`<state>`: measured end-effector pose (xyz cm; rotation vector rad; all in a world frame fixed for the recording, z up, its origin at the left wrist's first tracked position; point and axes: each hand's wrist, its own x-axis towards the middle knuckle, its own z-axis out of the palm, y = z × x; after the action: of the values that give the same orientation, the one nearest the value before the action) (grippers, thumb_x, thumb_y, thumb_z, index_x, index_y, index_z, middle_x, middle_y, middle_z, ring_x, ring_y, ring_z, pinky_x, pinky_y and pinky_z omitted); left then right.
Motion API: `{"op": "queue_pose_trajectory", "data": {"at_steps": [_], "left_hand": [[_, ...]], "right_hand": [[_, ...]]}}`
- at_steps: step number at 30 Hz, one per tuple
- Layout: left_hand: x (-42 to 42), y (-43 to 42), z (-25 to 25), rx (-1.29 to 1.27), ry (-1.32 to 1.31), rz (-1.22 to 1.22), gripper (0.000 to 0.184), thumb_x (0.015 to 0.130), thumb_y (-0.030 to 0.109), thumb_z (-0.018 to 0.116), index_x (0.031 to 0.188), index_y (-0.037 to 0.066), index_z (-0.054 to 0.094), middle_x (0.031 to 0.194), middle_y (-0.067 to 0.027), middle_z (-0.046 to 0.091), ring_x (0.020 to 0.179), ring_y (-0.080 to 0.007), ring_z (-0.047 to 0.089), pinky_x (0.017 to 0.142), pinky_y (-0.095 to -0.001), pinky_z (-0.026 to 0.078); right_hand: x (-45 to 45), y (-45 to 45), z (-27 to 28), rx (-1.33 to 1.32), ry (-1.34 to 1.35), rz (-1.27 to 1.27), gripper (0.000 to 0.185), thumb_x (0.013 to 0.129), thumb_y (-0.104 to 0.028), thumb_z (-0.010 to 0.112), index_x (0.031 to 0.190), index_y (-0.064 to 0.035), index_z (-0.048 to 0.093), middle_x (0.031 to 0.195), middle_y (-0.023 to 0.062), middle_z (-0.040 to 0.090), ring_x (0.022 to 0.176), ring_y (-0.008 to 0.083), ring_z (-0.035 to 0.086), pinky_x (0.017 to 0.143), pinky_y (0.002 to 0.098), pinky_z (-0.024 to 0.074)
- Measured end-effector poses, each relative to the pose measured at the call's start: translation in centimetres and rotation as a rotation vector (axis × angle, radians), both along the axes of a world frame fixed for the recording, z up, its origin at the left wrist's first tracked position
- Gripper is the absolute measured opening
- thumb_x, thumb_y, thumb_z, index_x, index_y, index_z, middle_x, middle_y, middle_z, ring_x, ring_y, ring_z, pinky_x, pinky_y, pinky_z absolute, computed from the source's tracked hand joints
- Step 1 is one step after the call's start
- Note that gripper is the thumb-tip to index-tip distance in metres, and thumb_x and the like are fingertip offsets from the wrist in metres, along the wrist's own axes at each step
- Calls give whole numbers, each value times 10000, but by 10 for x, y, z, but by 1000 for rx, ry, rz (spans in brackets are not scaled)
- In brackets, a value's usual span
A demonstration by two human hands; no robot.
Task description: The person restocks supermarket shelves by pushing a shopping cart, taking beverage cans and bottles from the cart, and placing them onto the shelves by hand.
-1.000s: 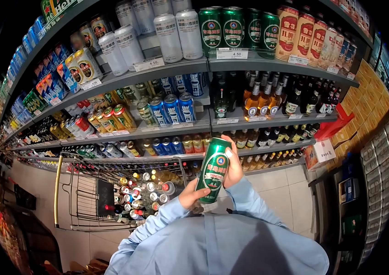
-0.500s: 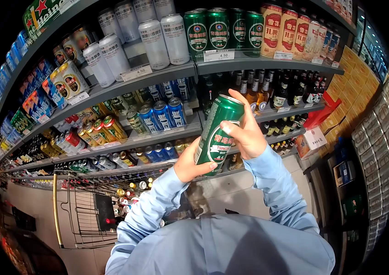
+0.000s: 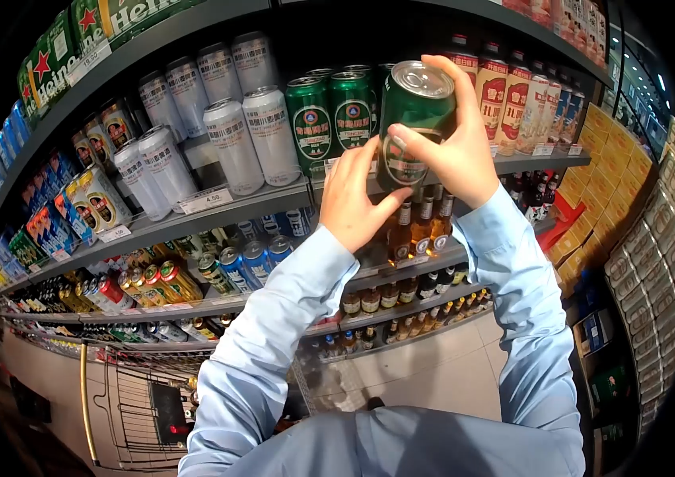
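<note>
A green beer can (image 3: 415,103) is raised upright in front of the upper shelf, its silver top showing. My right hand (image 3: 461,147) is wrapped round it from the right, with the thumb across its front. My left hand (image 3: 357,199) is at the can's lower left, fingers and thumb apart; its fingertips are close to the can, and whether they touch it I cannot tell. Behind, green cans of the same look (image 3: 329,115) stand on the shelf, partly covered by the held can and my hands.
White beer cans (image 3: 246,135) stand left of the green ones, above a shelf edge (image 3: 234,199) with price tags. Tall red and cream cartons (image 3: 504,99) are to the right. Amber bottles (image 3: 421,226) fill a lower shelf. A wire shopping cart (image 3: 134,409) stands at lower left.
The can has gone up and forward to the upper shelf and turned more upright. My left hand has loosened from its base and opened. The view has shifted, and my arms reach further out.
</note>
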<state>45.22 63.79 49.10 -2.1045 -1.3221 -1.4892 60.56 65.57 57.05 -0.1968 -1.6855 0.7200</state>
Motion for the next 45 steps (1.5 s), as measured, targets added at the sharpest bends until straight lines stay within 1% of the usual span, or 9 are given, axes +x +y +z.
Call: {"op": "queue_pose_trajectory", "data": {"at_steps": [2, 6, 10, 13, 23, 31, 35, 39, 45], "left_hand": [[9, 31, 7, -13, -161, -34, 686, 680, 241, 727, 1255, 39, 412, 1111, -134, 504, 999, -292, 510, 860, -384, 412], [18, 72, -5, 159, -227, 61, 619, 718, 173, 691, 1257, 58, 408, 1195, -134, 461, 1020, -314, 503, 860, -389, 412], [9, 86, -26, 327, 211, 273, 456, 686, 195, 702, 1085, 62, 525, 1149, -119, 491, 1002, -302, 494, 865, -401, 362], [9, 85, -29, 309, 307, 288, 389, 673, 195, 695, 1020, 69, 571, 1095, -107, 510, 953, -277, 500, 857, -405, 356], [5, 90, -34, 350, 372, 315, 453, 682, 206, 688, 1105, 104, 561, 1188, -140, 458, 1069, -294, 459, 905, -428, 348], [9, 94, -39, 258, 423, 391, 517, 726, 278, 645, 1216, 188, 507, 1355, -134, 348, 1263, -287, 323, 1015, -440, 245], [8, 96, -40, 287, 416, 376, 520, 731, 286, 640, 1222, 186, 502, 1350, -128, 354, 1262, -294, 321, 1019, -443, 238], [7, 93, -38, 255, 430, 378, 555, 724, 300, 644, 1239, 173, 481, 1355, -127, 347, 1256, -300, 324, 1015, -445, 246], [10, 95, -38, 264, 426, 392, 580, 718, 314, 653, 1250, 169, 472, 1354, -133, 351, 1247, -289, 337, 1007, -445, 255]], "right_hand": [[-1, 43, 9, 273, 7, -202, 711, 657, -156, 756, 1248, -110, 363, 1135, 108, 499, 1031, 214, 535, 819, 320, 489], [-4, 93, 14, 186, 26, -116, 710, 661, -177, 760, 1247, -107, 365, 1149, 112, 497, 1033, 223, 528, 845, 333, 467], [-10, 129, 11, 278, 22, -140, 694, 669, -173, 754, 1244, -108, 370, 1153, 120, 497, 1054, 232, 514, 859, 334, 451], [-17, 141, 6, 248, 15, -107, 694, 664, -173, 753, 1243, -114, 376, 1150, 117, 503, 1067, 234, 507, 871, 333, 441], [-31, 152, -17, 157, -26, -83, 662, 656, -190, 747, 1218, -125, 404, 1141, 115, 525, 1057, 248, 527, 859, 346, 447], [-31, 151, -26, 349, -135, -421, 638, 648, -236, 732, 1173, -48, 420, 1147, 140, 504, 1090, 300, 493, 898, 376, 411], [-31, 148, -26, 366, -170, -451, 627, 653, -242, 727, 1164, -37, 426, 1144, 141, 505, 1088, 299, 495, 891, 380, 413], [-31, 147, -17, 588, -106, -568, 458, 657, -224, 728, 1032, -30, 551, 1094, 103, 517, 975, 273, 542, 825, 356, 448], [-27, 149, 6, 924, -208, -810, 225, 767, -273, 633, 842, -62, 654, 813, 59, 621, 927, 238, 555, 850, 376, 425]]}}
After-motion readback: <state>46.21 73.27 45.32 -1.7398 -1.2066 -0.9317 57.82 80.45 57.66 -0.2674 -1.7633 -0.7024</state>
